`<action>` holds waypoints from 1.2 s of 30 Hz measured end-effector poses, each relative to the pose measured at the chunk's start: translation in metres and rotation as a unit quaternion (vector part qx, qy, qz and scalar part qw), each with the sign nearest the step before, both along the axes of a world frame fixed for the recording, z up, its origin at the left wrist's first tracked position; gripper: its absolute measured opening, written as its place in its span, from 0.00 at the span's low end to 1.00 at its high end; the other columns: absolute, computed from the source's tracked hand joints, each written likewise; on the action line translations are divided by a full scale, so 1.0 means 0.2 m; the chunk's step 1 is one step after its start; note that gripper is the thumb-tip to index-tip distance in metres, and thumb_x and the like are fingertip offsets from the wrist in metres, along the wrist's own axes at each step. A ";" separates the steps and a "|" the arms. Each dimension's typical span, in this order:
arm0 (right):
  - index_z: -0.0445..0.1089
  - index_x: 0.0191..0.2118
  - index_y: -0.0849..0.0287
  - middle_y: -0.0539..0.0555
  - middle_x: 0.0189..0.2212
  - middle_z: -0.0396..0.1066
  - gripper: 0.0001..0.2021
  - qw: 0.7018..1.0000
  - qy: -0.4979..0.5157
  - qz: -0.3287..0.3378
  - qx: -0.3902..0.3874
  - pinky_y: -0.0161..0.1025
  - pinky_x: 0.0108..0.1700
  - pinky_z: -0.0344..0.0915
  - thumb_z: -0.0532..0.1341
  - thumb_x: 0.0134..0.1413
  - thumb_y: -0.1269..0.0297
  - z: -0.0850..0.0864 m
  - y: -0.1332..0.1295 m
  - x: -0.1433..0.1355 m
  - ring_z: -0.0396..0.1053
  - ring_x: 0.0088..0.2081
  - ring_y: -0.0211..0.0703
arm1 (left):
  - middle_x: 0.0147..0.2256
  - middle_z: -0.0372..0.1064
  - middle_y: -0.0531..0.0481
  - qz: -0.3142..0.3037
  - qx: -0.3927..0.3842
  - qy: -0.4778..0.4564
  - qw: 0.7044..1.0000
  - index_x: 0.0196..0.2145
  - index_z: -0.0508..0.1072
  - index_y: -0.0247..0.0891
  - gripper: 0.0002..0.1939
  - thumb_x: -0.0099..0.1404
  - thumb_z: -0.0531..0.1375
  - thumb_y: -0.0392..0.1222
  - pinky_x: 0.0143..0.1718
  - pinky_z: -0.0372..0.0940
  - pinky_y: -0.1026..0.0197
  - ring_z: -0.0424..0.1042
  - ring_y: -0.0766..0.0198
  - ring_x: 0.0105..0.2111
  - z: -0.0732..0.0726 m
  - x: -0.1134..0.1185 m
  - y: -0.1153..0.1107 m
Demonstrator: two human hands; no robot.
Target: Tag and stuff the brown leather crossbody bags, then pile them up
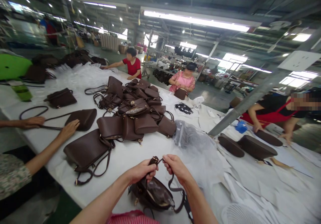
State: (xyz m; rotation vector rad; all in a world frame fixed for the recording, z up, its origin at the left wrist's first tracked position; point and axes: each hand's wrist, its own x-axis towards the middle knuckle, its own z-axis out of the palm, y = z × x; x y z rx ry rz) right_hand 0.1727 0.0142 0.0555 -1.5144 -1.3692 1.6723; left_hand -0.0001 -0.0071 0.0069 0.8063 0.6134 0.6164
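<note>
A dark brown bag (156, 194) lies open in front of me at the table's near edge, its pale lining showing. My left hand (142, 171) is closed on the strap end by a metal ring, above the bag's left side. Pinched in my right hand (173, 166) is the thin brown strap (181, 202), which loops down to the bag's right end. The two hands are close together, a short stretch of strap between them. Just beyond lies a heap of brown bags (146, 123).
Clear plastic bags (193, 150) are piled right of centre. A person's hands rest on a brown bag (84, 119) at the left. A slanted metal post (235, 113) rises at the right, near long brown pieces (259, 147). More people stand around the white table (122, 163).
</note>
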 end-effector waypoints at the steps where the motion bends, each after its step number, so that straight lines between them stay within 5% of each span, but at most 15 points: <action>1: 0.62 0.25 0.59 0.42 0.16 0.55 0.23 1.000 -0.001 -0.004 0.007 0.31 0.19 0.44 0.59 0.44 0.40 0.01 -0.01 0.01 0.48 0.15 0.28 | 0.19 0.53 0.62 -0.012 -0.010 0.003 1.000 0.32 0.61 0.37 0.17 0.59 0.62 0.51 0.18 0.48 0.69 0.49 0.76 0.16 -0.01 0.00 0.00; 3: 0.62 0.25 0.59 0.43 0.17 0.57 0.22 1.000 -0.007 0.012 0.028 0.31 0.20 0.48 0.59 0.46 0.42 0.02 -0.02 0.05 0.52 0.17 0.29 | 0.20 0.52 0.62 0.009 -0.038 -0.013 0.999 0.29 0.59 0.37 0.18 0.59 0.63 0.50 0.17 0.45 0.70 0.47 0.77 0.15 -0.03 0.00 0.02; 6: 0.61 0.25 0.58 0.44 0.17 0.60 0.20 0.996 -0.024 0.053 0.062 0.32 0.25 0.56 0.61 0.47 0.45 -0.02 -0.08 0.14 0.58 0.20 0.33 | 0.20 0.51 0.62 0.140 -0.084 -0.077 0.984 0.26 0.55 0.38 0.21 0.59 0.63 0.51 0.16 0.45 0.72 0.44 0.79 0.15 -0.08 -0.05 0.08; 9: 0.60 0.24 0.57 0.43 0.16 0.57 0.22 0.994 -0.065 0.036 0.081 0.33 0.25 0.54 0.60 0.47 0.42 -0.09 -0.14 0.25 0.56 0.20 0.33 | 0.20 0.54 0.61 0.314 -0.123 -0.142 0.931 0.25 0.56 0.36 0.18 0.63 0.61 0.44 0.16 0.47 0.73 0.47 0.80 0.14 -0.13 -0.14 0.13; 11: 0.59 0.24 0.57 0.42 0.16 0.54 0.23 0.994 -0.077 0.008 0.080 0.33 0.23 0.50 0.55 0.50 0.39 -0.15 -0.16 0.27 0.52 0.19 0.33 | 0.24 0.63 0.54 0.370 -0.148 -0.154 0.904 0.26 0.59 0.35 0.14 0.65 0.59 0.39 0.17 0.53 0.72 0.55 0.78 0.15 -0.14 -0.17 0.14; 14: 0.59 0.25 0.57 0.42 0.16 0.51 0.24 0.995 -0.068 0.018 0.075 0.33 0.22 0.47 0.51 0.52 0.39 -0.20 -0.18 0.16 0.49 0.19 0.33 | 0.37 0.72 0.38 0.338 -0.188 -0.151 0.910 0.28 0.63 0.32 0.10 0.67 0.57 0.39 0.30 0.67 0.64 0.72 0.65 0.28 -0.14 -0.11 0.11; 18: 0.56 0.22 0.56 0.43 0.16 0.52 0.21 0.989 -0.097 0.063 0.088 0.33 0.24 0.50 0.50 0.54 0.43 -0.26 -0.17 -0.03 0.51 0.20 0.34 | 0.41 0.73 0.35 0.260 -0.210 -0.183 0.924 0.28 0.63 0.35 0.12 0.68 0.55 0.43 0.44 0.67 0.50 0.74 0.53 0.42 -0.13 0.00 0.06; 22: 0.53 0.21 0.55 0.46 0.17 0.54 0.19 0.978 -0.165 0.079 0.100 0.34 0.25 0.50 0.49 0.53 0.48 -0.30 -0.19 -0.07 0.54 0.22 0.36 | 0.35 0.74 0.40 0.249 -0.220 -0.183 0.925 0.29 0.61 0.36 0.13 0.69 0.54 0.45 0.34 0.69 0.55 0.74 0.61 0.28 -0.13 0.01 0.07; 25: 0.54 0.20 0.56 0.45 0.16 0.54 0.19 0.981 -0.156 0.093 0.066 0.34 0.24 0.50 0.48 0.53 0.47 -0.29 -0.24 -0.03 0.54 0.21 0.35 | 0.28 0.71 0.49 0.279 -0.223 -0.181 0.916 0.29 0.61 0.35 0.13 0.69 0.54 0.46 0.19 0.61 0.68 0.60 0.75 0.14 -0.15 -0.01 0.10; 28: 0.60 0.27 0.57 0.43 0.17 0.55 0.17 0.989 -0.107 0.104 0.017 0.33 0.23 0.51 0.51 0.52 0.47 -0.29 -0.31 0.03 0.54 0.19 0.35 | 0.22 0.62 0.57 0.307 -0.200 -0.175 0.914 0.27 0.59 0.35 0.15 0.67 0.57 0.47 0.16 0.54 0.72 0.52 0.79 0.13 -0.17 -0.06 0.14; 32: 0.64 0.41 0.56 0.47 0.26 0.64 0.13 0.959 -0.211 0.077 0.173 0.34 0.32 0.60 0.59 0.48 0.61 -0.27 -0.38 0.21 0.65 0.29 0.40 | 0.18 0.50 0.64 0.358 -0.128 -0.078 0.922 0.24 0.56 0.37 0.21 0.58 0.67 0.45 0.16 0.50 0.74 0.48 0.80 0.13 -0.16 -0.18 0.20; 36: 0.67 0.37 0.54 0.53 0.35 0.67 0.10 0.893 -0.308 0.126 0.304 0.35 0.39 0.62 0.49 0.59 0.65 -0.15 -0.35 0.33 0.68 0.36 0.41 | 0.15 0.50 0.66 0.314 -0.117 -0.021 0.942 0.24 0.59 0.37 0.20 0.51 0.70 0.42 0.13 0.42 0.73 0.45 0.80 0.12 -0.11 -0.21 0.22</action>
